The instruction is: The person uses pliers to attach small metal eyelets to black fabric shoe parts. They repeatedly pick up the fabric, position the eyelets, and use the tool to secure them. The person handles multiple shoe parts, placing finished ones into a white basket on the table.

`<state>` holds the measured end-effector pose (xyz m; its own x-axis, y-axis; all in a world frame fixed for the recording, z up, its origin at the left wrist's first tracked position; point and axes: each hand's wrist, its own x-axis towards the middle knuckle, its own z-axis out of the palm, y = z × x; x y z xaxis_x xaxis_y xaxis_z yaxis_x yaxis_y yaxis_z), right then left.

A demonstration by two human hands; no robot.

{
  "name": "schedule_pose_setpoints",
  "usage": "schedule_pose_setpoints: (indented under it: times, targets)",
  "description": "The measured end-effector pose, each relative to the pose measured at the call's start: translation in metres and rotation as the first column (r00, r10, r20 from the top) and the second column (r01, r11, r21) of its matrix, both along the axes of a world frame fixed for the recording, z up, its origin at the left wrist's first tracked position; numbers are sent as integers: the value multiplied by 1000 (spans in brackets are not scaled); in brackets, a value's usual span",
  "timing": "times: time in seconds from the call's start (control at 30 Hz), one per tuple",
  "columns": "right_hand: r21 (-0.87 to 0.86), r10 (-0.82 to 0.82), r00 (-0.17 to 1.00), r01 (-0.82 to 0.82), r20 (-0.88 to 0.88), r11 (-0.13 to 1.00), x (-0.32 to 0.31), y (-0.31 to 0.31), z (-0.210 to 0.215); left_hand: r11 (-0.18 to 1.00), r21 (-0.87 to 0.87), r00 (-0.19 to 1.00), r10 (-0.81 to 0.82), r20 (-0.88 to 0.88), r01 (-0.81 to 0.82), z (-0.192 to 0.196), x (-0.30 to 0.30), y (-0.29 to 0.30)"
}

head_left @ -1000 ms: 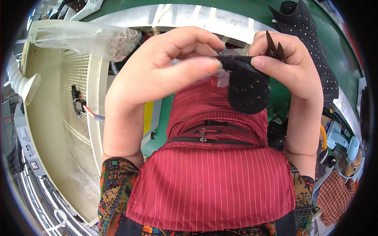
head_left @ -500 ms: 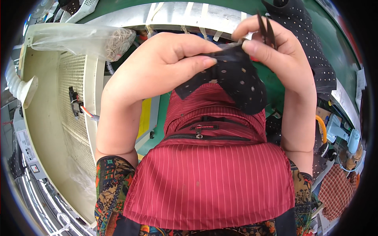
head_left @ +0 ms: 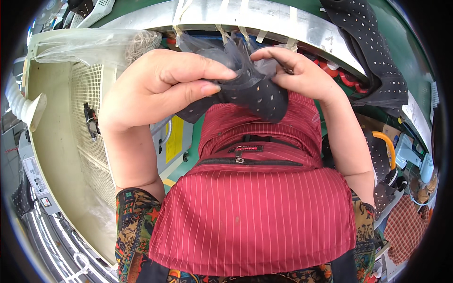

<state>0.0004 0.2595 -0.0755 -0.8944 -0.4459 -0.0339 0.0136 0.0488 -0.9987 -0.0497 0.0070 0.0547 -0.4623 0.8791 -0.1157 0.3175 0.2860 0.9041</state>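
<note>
"Green workbench (head_left: 141,6) with a pale metal edge (head_left: 271,16) spans the area beyond both hands; spotted black material (head_left: 373,61) drapes over its far side, past the right hand. Where is the piece being handled?"

"Black spotted fabric piece (head_left: 257,100): between the hands, dropping below the fingertips, above the red pinstriped apron (head_left: 250,212)."

"Orientation?"

"Its visible spread runs crosswise, from below the left fingertips toward the right thumb. Folds hide part of it, so its true long axis is uncertain."

"Which hand is nearer?"

"Left hand (head_left: 163,82): thumb and forefinger pinched together on the upper edge. Right hand (head_left: 304,75): just beside the other end, fingers curled; contact with the fabric cannot be confirmed."

"Anything else at the hands?"

"Translucent sheeting (head_left: 238,54) is bunched between and beyond them. A dark sliver (head_left: 287,71) shows among the right fingers; its kind, and whether it is gripped, cannot be told."
</note>
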Motion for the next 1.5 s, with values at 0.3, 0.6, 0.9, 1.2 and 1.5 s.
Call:
schedule_pose_setpoints:
  times: [0.3, 0.6, 0.9, 1.2, 1.5]
  targets:
    - [234, -466, 818, 552, -337, 800, 14, 38, 22, 978, -67, 978, 200, 65, -196, 1, -4, -14]
    - [102, 237, 966, -247, 102, 964, 60, 70, 70, 880, -152, 893, 443, -81, -450, -21, 3, -1]
    - [-70, -304, 952, 300, -42, 951, 30, -26, 31, 865, -152, 855, 420, -304, -479, -5, 21, 13]
    - [136, -317, 681, 523, -660, 841, 5, -55, 48, 829, -124, 740, 407, -536, -546, -2, 36, 20]
    - [143, -405, 841, 478, -360, 866, 11, -46, 59, 833, -130, 774, 427, -466, -538, -20, 30, 18]
